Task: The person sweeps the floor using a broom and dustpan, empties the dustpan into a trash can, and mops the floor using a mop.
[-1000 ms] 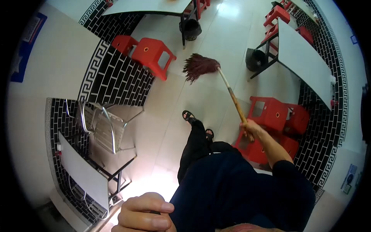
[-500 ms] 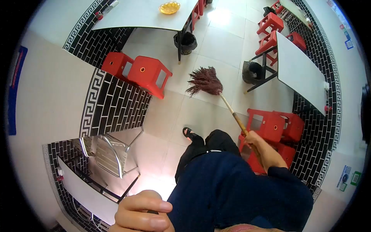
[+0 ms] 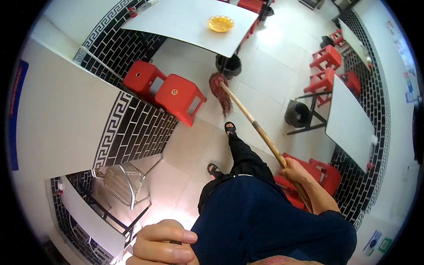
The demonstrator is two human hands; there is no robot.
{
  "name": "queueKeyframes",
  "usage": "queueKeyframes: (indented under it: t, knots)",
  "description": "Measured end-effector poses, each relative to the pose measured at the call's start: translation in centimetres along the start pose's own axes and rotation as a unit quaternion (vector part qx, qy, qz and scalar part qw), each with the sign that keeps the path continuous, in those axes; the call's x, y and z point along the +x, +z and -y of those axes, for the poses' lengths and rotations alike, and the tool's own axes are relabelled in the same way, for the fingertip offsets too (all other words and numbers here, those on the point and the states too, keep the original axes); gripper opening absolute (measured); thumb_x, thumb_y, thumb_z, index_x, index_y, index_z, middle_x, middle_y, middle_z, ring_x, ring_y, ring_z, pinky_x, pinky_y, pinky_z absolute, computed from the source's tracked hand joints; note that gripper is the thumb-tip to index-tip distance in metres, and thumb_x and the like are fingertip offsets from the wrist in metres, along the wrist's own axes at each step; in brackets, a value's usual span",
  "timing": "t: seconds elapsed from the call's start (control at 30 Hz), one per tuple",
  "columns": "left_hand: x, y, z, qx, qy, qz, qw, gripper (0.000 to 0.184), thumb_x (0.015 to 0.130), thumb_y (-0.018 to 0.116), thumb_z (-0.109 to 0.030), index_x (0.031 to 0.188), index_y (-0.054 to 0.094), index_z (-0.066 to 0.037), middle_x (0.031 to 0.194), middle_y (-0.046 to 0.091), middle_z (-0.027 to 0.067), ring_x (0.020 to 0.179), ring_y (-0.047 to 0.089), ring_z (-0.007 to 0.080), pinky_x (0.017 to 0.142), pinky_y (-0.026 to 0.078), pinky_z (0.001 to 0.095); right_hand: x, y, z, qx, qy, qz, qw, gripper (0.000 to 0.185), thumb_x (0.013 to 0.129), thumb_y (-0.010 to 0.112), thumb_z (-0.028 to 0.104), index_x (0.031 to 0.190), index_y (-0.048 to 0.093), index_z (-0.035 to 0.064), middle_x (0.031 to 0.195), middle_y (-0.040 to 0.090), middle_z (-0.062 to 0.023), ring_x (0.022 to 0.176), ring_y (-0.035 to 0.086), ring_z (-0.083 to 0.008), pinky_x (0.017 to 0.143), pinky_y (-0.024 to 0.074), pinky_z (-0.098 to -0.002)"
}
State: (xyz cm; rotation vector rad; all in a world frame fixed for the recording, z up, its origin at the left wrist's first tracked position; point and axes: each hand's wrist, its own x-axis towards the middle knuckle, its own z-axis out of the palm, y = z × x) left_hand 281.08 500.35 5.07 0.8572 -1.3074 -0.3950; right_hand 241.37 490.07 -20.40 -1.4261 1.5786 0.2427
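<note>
My right hand (image 3: 295,171) is wrapped round the wooden handle of a mop (image 3: 251,119), whose upper end runs back along my forearm. The mop's dark red strands (image 3: 219,90) lie on the floor beside a black waste bin (image 3: 230,67), near the corner of a white table (image 3: 185,22). Close to the camera at the bottom left, my left hand (image 3: 162,242) is curled with its fingers bent inward. A small dark bit shows between those fingers, but what it is cannot be made out.
Red plastic stools (image 3: 179,95) stand left of the mop, by a tiled half wall (image 3: 137,132). On the right are another white table (image 3: 351,119), a second bin (image 3: 297,114) and more red stools (image 3: 329,176). A metal chair (image 3: 119,185) stands lower left. A yellow basket (image 3: 221,24) rests on the upper table.
The mop head has swung left and lies nearer the upper table's bin, its strands trailing toward me. One foot has stepped forward. My left hand keeps its curled pose.
</note>
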Motion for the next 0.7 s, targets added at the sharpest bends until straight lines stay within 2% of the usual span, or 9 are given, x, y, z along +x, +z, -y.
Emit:
queueKeyframes:
  t: [0.07,0.23,0.3,0.37,0.53,0.6,0.63,0.67,0.7]
  knots:
    - [2.1,2.2,2.5,0.065,0.021,-0.058,0.996,0.050,0.106,0.040,-0.040,0.154,0.036,-0.026,0.128,0.054,0.0072,0.098,0.058,0.0307,0.068,0.056,0.0487,4.5,-2.6,2.8,0.005,-0.019,-0.002,1.000,0.035,0.081,0.075,0.013,0.108,0.058,-0.0010,0.074,0.060,-0.0107,0.060,0.061,-0.0214,0.050,0.0493,-0.0377]
    - [9.6,5.9,7.6,0.124,-0.012,-0.071,0.990,0.044,0.107,0.038,-0.038,0.150,0.040,-0.024,0.124,0.054,0.0072,0.094,0.059,0.0293,0.064,0.057,0.0457,18.0,-9.2,15.2,0.029,-0.024,0.049,0.998,0.035,0.082,0.074,0.016,0.107,0.059,-0.0037,0.068,0.059,-0.0125,0.051,0.061,-0.0226,0.046,0.0499,-0.0405]
    - [12.5,7.3,9.7,0.145,-0.015,-0.087,0.985,0.043,0.108,0.037,-0.038,0.148,0.041,-0.024,0.123,0.054,0.0072,0.093,0.059,0.0289,0.063,0.057,0.0447,25.5,-10.1,19.8,0.056,-0.079,0.065,0.993,0.027,0.082,0.071,0.013,0.098,0.056,-0.0035,0.060,0.056,-0.0091,0.042,0.056,-0.0214,0.039,0.0461,-0.0380]
    - [14.8,8.6,11.8,0.194,-0.023,-0.093,0.976,0.040,0.109,0.036,-0.037,0.146,0.043,-0.023,0.121,0.054,0.0075,0.092,0.059,0.0282,0.061,0.057,0.0431,33.9,-9.6,24.6,0.022,-0.132,0.072,0.988,0.025,0.083,0.071,0.013,0.092,0.054,-0.0027,0.059,0.057,-0.0097,0.043,0.058,-0.0214,0.040,0.0460,-0.0386]
    - [17.7,12.0,16.4,0.298,-0.048,-0.150,0.942,0.040,0.106,0.049,-0.029,0.145,0.043,-0.022,0.121,0.054,0.0080,0.090,0.060,0.0293,0.060,0.057,0.0426,53.2,-6.4,36.0,0.127,-0.223,0.181,0.949,0.018,0.083,0.066,0.005,0.095,0.054,-0.0037,0.059,0.057,-0.0105,0.044,0.058,-0.0215,0.040,0.0465,-0.0390]
    - [18.5,11.1,16.2,0.194,-0.196,-0.073,0.958,0.050,0.100,0.060,-0.022,0.146,0.040,-0.020,0.124,0.052,0.0117,0.091,0.060,0.0296,0.061,0.057,0.0481,57.6,-6.3,38.9,0.128,-0.159,0.203,0.958,0.019,0.082,0.064,0.003,0.098,0.056,-0.0027,0.062,0.060,-0.0140,0.045,0.059,-0.0242,0.040,0.0482,-0.0397]
    - [18.2,10.1,16.4,0.196,-0.205,-0.071,0.956,0.050,0.100,0.060,-0.022,0.146,0.040,-0.020,0.124,0.052,0.0117,0.091,0.060,0.0296,0.061,0.057,0.0481,59.5,-5.7,39.0,0.130,-0.153,0.210,0.957,0.019,0.082,0.064,0.003,0.098,0.056,-0.0027,0.062,0.060,-0.0140,0.045,0.059,-0.0242,0.040,0.0482,-0.0397]
    - [17.2,8.7,16.9,0.208,-0.206,-0.037,0.956,0.050,0.093,0.071,-0.027,0.133,0.043,-0.018,0.116,0.050,0.0063,0.097,0.058,0.0219,0.065,0.059,0.0402,61.9,-4.8,38.2,0.029,-0.179,0.186,0.966,0.019,0.082,0.064,0.006,0.100,0.061,-0.0004,0.066,0.064,-0.0168,0.048,0.063,-0.0283,0.040,0.0495,-0.0406]
    - [17.5,8.3,17.3,0.206,-0.210,-0.036,0.955,0.050,0.093,0.071,-0.027,0.133,0.043,-0.018,0.116,0.050,0.0063,0.097,0.058,0.0219,0.065,0.059,0.0402,64.3,-3.6,36.6,-0.075,-0.204,0.160,0.963,0.021,0.082,0.064,0.008,0.101,0.065,0.0019,0.070,0.069,-0.0197,0.051,0.067,-0.0323,0.041,0.0509,-0.0414]
